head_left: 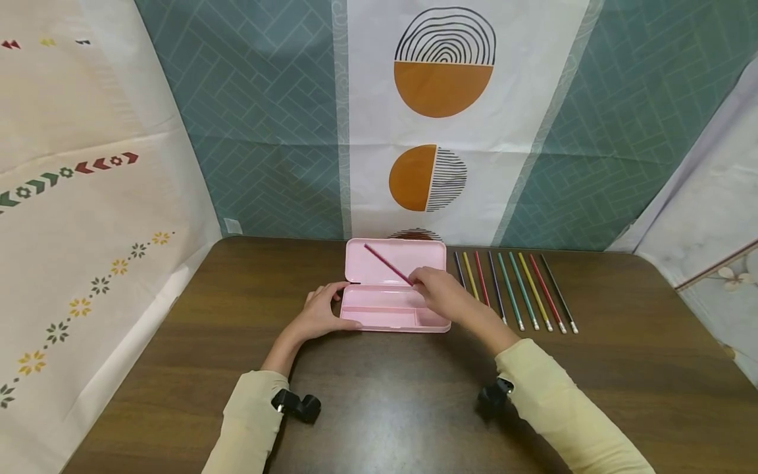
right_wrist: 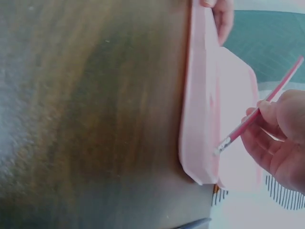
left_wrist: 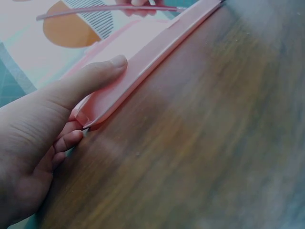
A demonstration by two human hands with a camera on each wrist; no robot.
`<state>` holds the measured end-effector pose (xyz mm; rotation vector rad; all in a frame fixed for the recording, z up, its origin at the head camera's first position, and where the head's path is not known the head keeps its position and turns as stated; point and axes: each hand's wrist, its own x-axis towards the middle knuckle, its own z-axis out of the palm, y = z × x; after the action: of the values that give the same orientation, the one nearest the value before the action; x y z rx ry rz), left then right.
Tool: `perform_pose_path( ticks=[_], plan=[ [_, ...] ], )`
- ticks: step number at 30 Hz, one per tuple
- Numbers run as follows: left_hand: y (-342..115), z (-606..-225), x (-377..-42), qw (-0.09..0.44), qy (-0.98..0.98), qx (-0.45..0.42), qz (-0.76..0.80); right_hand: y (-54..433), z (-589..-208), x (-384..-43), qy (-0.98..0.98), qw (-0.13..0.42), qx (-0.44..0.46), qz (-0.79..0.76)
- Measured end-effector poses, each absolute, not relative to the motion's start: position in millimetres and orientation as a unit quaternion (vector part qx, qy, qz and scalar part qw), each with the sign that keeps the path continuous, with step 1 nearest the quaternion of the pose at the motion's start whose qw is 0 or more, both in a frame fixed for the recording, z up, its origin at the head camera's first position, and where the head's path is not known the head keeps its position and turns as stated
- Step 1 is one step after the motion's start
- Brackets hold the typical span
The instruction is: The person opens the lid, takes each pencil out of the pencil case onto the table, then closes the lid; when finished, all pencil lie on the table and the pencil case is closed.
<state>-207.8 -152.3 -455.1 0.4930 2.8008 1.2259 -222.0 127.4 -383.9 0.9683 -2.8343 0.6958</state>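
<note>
A pink pencil case [head_left: 379,297] lies with its lid [head_left: 364,268] folded back, its compartments showing no pencils. My left hand [head_left: 320,312] grips the case's left end. Its thumb [left_wrist: 102,76] presses along the front wall and the other fingers bend around the side. Over the right part of the case, my right hand [head_left: 439,291] pinches a dark red pencil [head_left: 385,262] between thumb and fingers. The pencil is held slanted above the case. In the right wrist view its eraser end [right_wrist: 224,145] points toward the case's near side.
Several pencils in blue, yellow, red, green and black lie in a row right of the case, among them a red pencil [head_left: 547,293]; eraser ends face me. They rest on a brown wooden table [head_left: 379,395]. A patterned cloth [head_left: 272,131] hangs behind the table's back edge.
</note>
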Motion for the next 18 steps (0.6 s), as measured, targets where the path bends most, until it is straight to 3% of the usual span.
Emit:
perform_pose_path(
  ticks=[8,18],
  plan=[
    [-153,-455,-208,0.021,0.907,0.155,0.391,143,-374,-228,-0.911,0.067,0.29,0.286],
    [-152,-454,-207,0.03,0.906,0.153,0.394,189,-368,-231,-0.917,0.061,0.209,0.334]
  ],
)
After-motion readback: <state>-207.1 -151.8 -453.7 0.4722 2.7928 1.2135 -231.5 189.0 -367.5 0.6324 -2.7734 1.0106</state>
